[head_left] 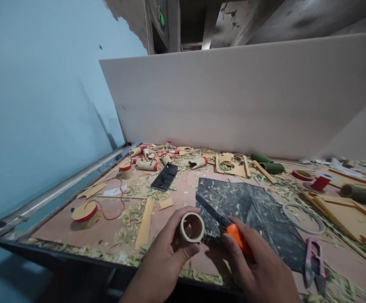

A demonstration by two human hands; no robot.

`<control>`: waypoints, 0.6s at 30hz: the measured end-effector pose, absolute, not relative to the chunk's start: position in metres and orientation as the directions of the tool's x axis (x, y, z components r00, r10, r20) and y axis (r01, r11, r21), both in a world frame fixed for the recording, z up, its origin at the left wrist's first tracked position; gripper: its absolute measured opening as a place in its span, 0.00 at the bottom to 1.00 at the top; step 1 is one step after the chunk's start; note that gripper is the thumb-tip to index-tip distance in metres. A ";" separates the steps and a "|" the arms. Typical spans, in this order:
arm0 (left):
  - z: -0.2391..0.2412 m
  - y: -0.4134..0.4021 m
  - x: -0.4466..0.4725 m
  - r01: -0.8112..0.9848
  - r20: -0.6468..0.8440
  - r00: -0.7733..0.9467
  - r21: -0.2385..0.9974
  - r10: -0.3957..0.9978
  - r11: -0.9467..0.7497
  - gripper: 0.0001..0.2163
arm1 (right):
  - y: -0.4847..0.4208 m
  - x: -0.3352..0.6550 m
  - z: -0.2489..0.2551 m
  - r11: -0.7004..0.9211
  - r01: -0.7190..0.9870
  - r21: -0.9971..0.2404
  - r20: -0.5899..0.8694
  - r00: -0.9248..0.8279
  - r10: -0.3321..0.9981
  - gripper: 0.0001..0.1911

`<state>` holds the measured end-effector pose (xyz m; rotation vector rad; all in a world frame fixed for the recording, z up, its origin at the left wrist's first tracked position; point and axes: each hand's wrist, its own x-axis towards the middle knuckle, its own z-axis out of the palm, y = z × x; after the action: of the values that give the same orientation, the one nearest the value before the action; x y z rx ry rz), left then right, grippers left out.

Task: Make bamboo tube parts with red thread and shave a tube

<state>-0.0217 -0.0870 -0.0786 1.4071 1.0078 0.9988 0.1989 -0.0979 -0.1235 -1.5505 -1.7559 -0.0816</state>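
My left hand is closed round a short pale bamboo tube, its open end turned toward me. In my right hand is a folding saw with an orange handle and a dark blade that points up and left, beside the tube and apart from it. Under the blade lies a dark sheet strewn with shavings. Pink-handled shears rest to the right of my right hand.
A black phone lies mid-table. Red-banded bamboo pieces cluster at the back left, with a red-rimmed round piece nearer. Right are a white ring, red tape and green bamboo. A white panel stands behind.
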 end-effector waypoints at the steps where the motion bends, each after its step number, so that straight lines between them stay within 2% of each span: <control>1: -0.079 -0.088 -0.022 0.070 0.040 0.286 0.996 0.957 -0.063 0.23 | -0.099 0.198 -0.123 0.254 0.860 -0.442 0.576 0.054 0.816 0.23; 6: -0.079 -0.090 -0.021 0.273 -0.006 0.220 0.960 0.975 -0.056 0.27 | -0.101 0.201 -0.123 0.363 0.801 -0.476 0.589 -0.017 0.808 0.20; 11: -0.074 -0.086 -0.018 0.348 -0.076 0.233 0.938 0.970 -0.010 0.33 | -0.093 0.211 -0.113 0.446 0.731 -0.517 0.558 -0.107 0.823 0.18; 14: -0.073 -0.082 -0.017 0.332 -0.107 0.181 0.942 0.978 0.042 0.32 | -0.083 0.217 -0.096 0.504 0.693 -0.516 0.490 -0.244 0.837 0.15; 16: -0.072 -0.078 -0.016 0.283 -0.204 0.184 0.948 0.962 0.146 0.28 | -0.076 0.220 -0.082 0.523 0.690 -0.499 0.410 -0.344 0.845 0.14; 18: -0.068 -0.071 -0.018 0.251 -0.288 0.221 0.940 0.932 0.231 0.29 | -0.069 0.220 -0.070 0.515 0.714 -0.473 0.318 -0.407 0.856 0.16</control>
<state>-0.0176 -0.0713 -0.0684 1.2743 1.2855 0.7110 0.2204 -0.0687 -0.0701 -1.2791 -2.2346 0.3577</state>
